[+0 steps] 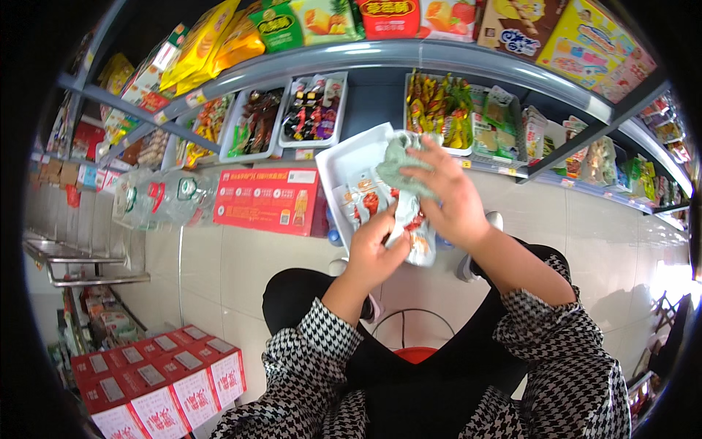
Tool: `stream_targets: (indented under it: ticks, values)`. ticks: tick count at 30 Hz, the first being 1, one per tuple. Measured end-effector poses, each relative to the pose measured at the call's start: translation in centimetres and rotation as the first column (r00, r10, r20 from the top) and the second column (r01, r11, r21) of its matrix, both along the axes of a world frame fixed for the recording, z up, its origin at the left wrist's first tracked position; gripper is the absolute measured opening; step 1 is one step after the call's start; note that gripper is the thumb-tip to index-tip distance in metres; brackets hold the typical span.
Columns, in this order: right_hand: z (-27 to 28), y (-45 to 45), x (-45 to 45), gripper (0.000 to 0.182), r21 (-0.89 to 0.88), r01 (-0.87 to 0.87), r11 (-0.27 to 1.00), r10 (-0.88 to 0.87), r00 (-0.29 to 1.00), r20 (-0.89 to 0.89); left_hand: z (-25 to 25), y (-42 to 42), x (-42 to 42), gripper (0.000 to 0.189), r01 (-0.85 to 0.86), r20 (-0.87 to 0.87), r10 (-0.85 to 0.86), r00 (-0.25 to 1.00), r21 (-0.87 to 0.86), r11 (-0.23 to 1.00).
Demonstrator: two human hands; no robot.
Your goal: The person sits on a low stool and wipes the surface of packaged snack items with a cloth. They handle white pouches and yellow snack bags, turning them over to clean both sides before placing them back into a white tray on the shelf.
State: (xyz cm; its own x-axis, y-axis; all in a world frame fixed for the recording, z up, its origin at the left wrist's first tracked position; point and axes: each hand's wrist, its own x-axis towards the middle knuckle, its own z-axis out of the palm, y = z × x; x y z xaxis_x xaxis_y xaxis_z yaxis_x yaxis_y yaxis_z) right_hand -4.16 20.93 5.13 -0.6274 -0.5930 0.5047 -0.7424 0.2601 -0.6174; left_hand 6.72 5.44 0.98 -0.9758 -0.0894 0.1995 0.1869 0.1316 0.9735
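Observation:
My left hand (375, 249) grips a silvery snack packet (419, 247) with red food pictured on it. A pale green cloth (403, 162) is bunched under the fingers of my right hand (455, 203), which presses it at the packet's upper part. Beneath both hands a white plastic tray (332, 164) sits tilted, its far edge close to the shelf front. More silvery packets (359, 200) with red pictures lie inside it. Part of the tray is hidden by my hands and the cloth.
Shelf bins of snack packets line the far side, including a bin of yellow packets (439, 110) and one of dark packets (312, 110). Left stand a red carton (266, 200) and clear plastic bottles (170, 197). Stacked red boxes (164, 378) are at lower left. Something red (415, 354) shows between my legs.

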Motion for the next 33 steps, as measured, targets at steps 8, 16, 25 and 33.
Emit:
stream_targets:
  ticks: [8, 16, 25, 33]
  values:
    - [-1.9, 2.7, -3.2, 0.03, -0.18, 0.644, 0.743, 0.205, 0.037, 0.978, 2.1, 1.8, -0.8, 0.01, 0.04, -0.155, 0.004, 0.988, 0.28, 0.959]
    - [-2.0, 2.2, 1.9, 0.034, -0.305, 0.582, 0.754, 0.334, 0.06, 0.941, 0.4, 2.5, -2.3, 0.014, -0.125, 0.22, 0.101, 0.97, 0.099, 0.987]
    - [-3.7, 2.8, 4.5, 0.033, 0.097, 0.37, 0.924, -0.376, 0.831, 0.41, 1.2, 6.1, -3.6, 0.072, -0.104, 0.202, 0.012, 0.979, 0.451, 0.887]
    - [-2.4, 2.5, 7.9, 0.035, 0.227, 0.003, 0.974, -0.098, 0.907, 0.409, -2.3, 2.7, -5.7, 0.041, -0.281, 0.316, -0.039, 0.948, 0.888, 0.363]
